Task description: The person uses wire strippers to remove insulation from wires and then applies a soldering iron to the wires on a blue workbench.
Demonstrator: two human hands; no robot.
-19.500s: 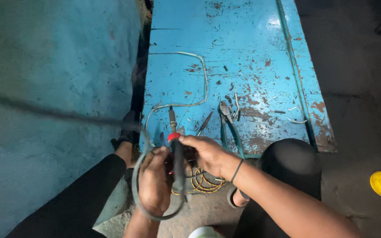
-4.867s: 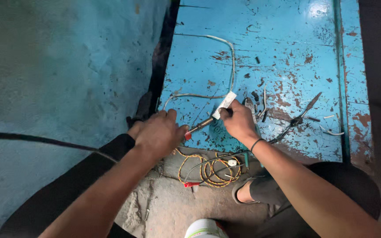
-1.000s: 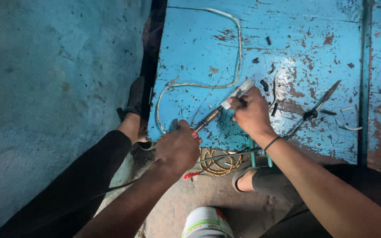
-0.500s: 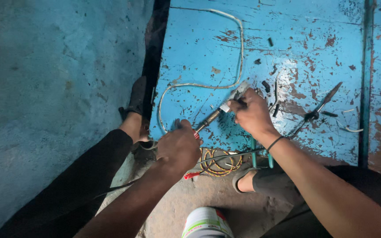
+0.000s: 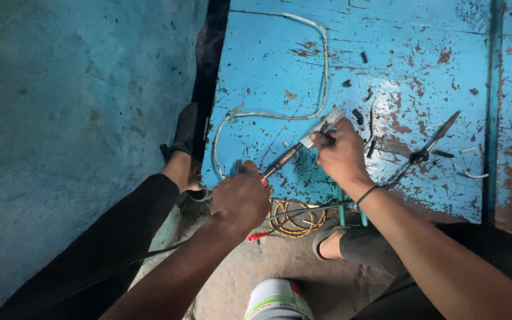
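At the centre of the frame, a slim soldering iron (image 5: 284,157) lies slantwise over a chipped blue metal sheet (image 5: 386,71), its red handle end mostly hidden inside the left hand (image 5: 243,198), which is closed around it. The right hand (image 5: 342,155), a dark band at its wrist, pinches the white end of a pale cable (image 5: 321,77) against the iron's tip; the exact point of contact is covered by the fingers (image 5: 325,137) and cannot be made out. The cable loops up toward the top edge of the frame and back down to the sheet's left border. Just below the hands, a coil of yellow wire (image 5: 294,218) sits on the bare ground, partly masked by the left wrist, with a thin black cord (image 5: 303,208) crossing it. To the right, dark long-nosed pliers (image 5: 425,151) rest on the sheet among small black scraps too tiny to identify. A sandalled foot (image 5: 182,142) stands in the dark gap at the sheet's left edge. A white can (image 5: 277,299) is cut off by the bottom of the frame. A rough teal wall (image 5: 72,118) fills the left.
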